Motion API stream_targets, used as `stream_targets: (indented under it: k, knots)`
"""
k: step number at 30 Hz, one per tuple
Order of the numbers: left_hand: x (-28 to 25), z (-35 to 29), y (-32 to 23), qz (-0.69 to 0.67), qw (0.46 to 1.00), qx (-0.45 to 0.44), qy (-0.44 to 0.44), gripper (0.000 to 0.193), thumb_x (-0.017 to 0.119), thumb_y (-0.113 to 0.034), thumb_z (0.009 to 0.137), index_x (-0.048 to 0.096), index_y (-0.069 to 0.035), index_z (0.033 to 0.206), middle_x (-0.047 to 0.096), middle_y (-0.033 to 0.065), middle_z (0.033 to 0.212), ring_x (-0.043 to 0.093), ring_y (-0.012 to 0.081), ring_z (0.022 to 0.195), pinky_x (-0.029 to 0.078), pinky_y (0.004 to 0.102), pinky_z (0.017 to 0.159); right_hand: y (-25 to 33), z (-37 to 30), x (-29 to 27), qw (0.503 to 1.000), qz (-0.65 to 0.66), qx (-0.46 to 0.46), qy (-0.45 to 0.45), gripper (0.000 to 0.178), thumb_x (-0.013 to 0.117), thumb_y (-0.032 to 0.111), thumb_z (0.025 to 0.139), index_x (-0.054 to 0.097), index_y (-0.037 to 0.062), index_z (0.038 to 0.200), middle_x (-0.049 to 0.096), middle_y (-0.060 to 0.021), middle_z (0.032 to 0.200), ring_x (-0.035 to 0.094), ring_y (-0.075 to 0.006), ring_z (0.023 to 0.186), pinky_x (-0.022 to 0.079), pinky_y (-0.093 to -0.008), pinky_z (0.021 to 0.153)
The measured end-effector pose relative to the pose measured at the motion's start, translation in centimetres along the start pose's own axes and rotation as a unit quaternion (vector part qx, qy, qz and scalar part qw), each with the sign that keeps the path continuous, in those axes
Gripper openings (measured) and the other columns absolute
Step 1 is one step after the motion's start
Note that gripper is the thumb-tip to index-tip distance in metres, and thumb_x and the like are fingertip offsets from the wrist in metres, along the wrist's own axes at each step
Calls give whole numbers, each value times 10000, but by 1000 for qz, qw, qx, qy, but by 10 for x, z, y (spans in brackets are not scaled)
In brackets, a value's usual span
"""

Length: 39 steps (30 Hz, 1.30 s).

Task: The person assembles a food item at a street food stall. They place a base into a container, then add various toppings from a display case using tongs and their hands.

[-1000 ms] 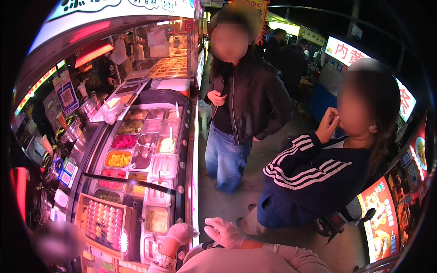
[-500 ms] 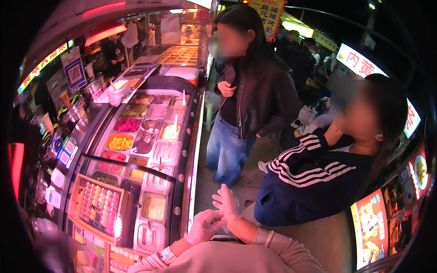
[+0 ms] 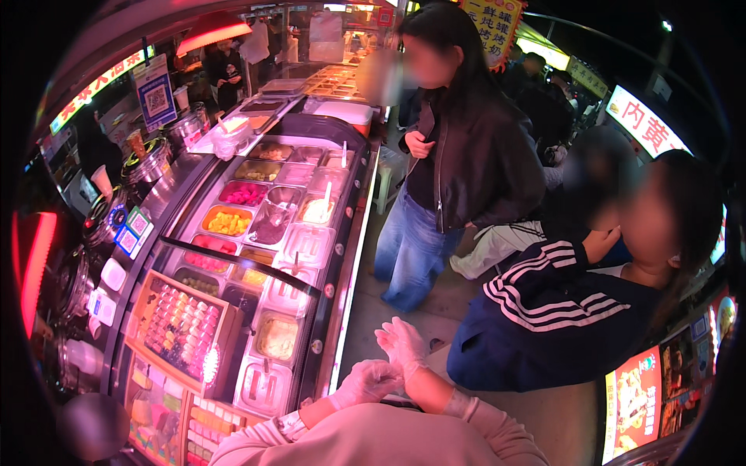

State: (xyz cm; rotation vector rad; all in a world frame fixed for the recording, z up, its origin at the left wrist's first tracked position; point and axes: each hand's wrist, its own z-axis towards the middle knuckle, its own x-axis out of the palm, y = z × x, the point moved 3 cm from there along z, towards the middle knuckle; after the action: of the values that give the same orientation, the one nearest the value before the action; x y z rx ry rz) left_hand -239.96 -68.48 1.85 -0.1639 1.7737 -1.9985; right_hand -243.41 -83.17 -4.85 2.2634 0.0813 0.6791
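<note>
Both my hands wear thin, clear plastic gloves and meet in front of my body, at the lower middle of the head view. My left hand [image 3: 365, 384] is closed, its fingers pinching the cuff of the plastic glove at my right wrist. Just above it, my right hand [image 3: 402, 346] is open with its fingers stretched out, pointing up and away, holding nothing. To the left stands a topping counter [image 3: 330, 289] with steel pans of coloured foods. The nearest ones include a pan of pale cream-coloured food [image 3: 277, 337] and a lidded steel pan [image 3: 263, 387].
A wooden tray of small pink balls [image 3: 180, 322] sits at the counter's near left. A person in a dark jacket [image 3: 486, 167] stands ahead beside the counter. Another in a striped navy top [image 3: 544, 326] is close on my right. A lit food sign [image 3: 636, 404] stands lower right.
The view has shifted left, so the counter and people appear farther right. My left fingers stay at my right wrist. The person in navy sits a little lower in view.
</note>
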Motion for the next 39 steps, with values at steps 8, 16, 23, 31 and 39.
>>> stream_targets:
  k: [8,16,23,31,39]
  knots:
    - [-6,9,-30,135,985,102,-33,188,807,-319,896,729,-154,943,672,108,867,691,351,775,547,479,637,14,-5,5,993,-106,-44,-34,379,695,316,996,604,80,1278,720,-109,1194,684,-217,911,555,-359,780]
    - [9,5,-2,208,978,30,-10,131,717,-207,934,638,-114,885,618,125,818,656,372,733,516,500,604,6,10,0,986,-154,-26,-53,396,743,258,924,614,98,1263,722,-67,1099,680,-194,882,538,-329,738]
    - [6,3,4,147,982,111,-50,64,729,-67,842,665,-55,843,659,133,808,671,356,752,559,464,658,-2,29,7,997,-58,-44,-3,347,829,209,896,662,90,1176,699,-49,1010,685,-197,831,549,-313,749]
    - [-12,11,-19,155,960,183,-144,248,748,84,754,565,-77,803,650,114,744,686,332,652,551,404,567,28,17,63,966,-181,-127,137,644,676,553,984,721,-36,1240,763,-144,1167,716,-226,1069,496,-374,1020]
    - [-13,11,-26,157,958,224,-83,196,739,25,774,570,-70,804,610,122,725,629,351,618,517,441,553,14,22,71,924,-303,-113,203,291,742,164,976,732,-39,1183,742,-39,1099,699,-138,960,548,-286,886]
